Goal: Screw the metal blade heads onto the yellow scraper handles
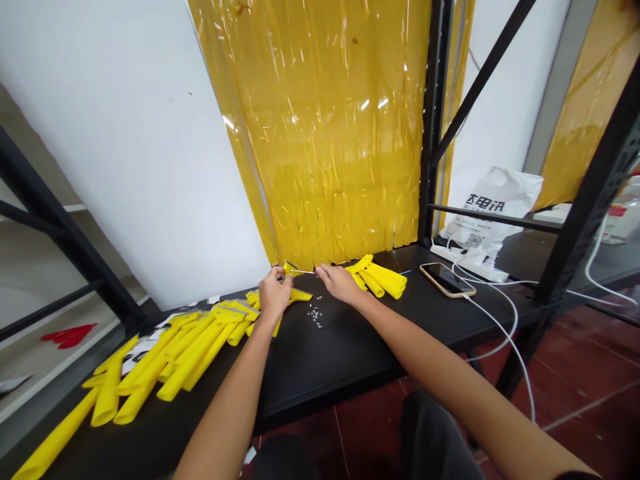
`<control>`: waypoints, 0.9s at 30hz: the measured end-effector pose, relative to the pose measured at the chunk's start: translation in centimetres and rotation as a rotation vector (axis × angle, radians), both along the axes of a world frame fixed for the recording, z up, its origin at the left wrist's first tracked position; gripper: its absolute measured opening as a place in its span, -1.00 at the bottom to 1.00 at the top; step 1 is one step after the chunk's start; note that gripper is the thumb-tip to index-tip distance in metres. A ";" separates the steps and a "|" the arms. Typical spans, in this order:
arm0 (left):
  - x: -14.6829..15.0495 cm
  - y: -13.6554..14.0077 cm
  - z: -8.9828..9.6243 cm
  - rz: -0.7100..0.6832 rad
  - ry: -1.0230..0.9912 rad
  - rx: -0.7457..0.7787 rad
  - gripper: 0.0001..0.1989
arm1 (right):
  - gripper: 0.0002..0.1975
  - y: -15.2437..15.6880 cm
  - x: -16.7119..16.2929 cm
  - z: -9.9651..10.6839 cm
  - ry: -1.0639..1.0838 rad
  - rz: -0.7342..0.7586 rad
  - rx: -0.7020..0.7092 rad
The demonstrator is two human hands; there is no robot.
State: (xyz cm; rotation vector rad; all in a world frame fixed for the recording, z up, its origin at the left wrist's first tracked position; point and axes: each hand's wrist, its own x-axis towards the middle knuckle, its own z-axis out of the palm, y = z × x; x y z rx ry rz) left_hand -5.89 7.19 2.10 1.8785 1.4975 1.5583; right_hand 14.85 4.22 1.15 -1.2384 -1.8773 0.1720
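My left hand (275, 292) is closed on a small yellow plastic piece (287, 268) near the back of the black table. My right hand (341, 283) is wrapped round a screwdriver whose handle it hides. The thin metal shaft of the screwdriver (303, 272) points left, with its tip at the yellow piece. Below and between the hands lie several small screws (315, 315), loose on the tabletop. A heap of yellow tube-like plastic parts (200, 343) spreads out to the left, close by my left forearm. Beyond my right hand is a smaller group of similar yellow parts (380, 279).
A phone (447, 280) with a white cable (505, 330) lies on the black table (330, 373) at right. Behind it stands a white plastic bag (493, 207). Black rack posts (434, 133) rise at both sides; a yellow strip curtain (330, 133) hangs behind.
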 end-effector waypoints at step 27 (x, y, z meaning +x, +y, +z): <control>0.7 -1.1 0.0 0.009 0.104 0.087 -0.76 | -0.58 -0.7 -0.5 0.5 -0.052 0.064 -0.001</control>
